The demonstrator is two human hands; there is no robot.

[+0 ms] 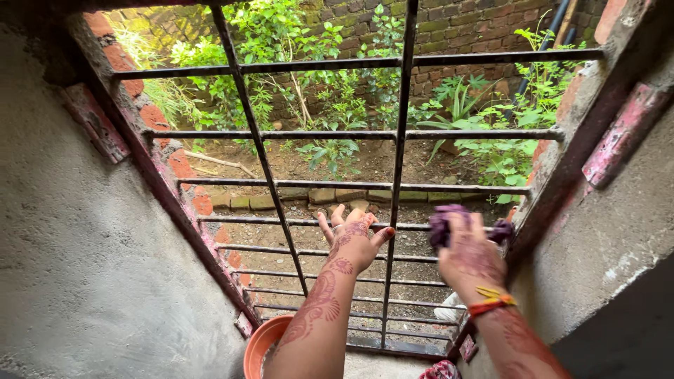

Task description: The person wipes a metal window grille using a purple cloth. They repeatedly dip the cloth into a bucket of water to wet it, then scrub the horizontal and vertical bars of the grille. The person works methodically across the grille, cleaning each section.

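A dark metal window grille [398, 161] with horizontal and vertical bars fills the opening. My left hand [353, 238], patterned with henna, rests against a horizontal bar [281, 222] near the middle, fingers spread and holding nothing. My right hand [472, 254] presses a purple cloth [444, 223] against the same bar further right, close to the right frame. A thread band circles my right wrist.
An orange bowl [261, 344] sits on the sill at the bottom left. Rough plastered walls [84, 267] flank the window on both sides. A patterned cloth [441, 370] lies at the bottom edge. Outside are bare soil, bricks and green plants [337, 98].
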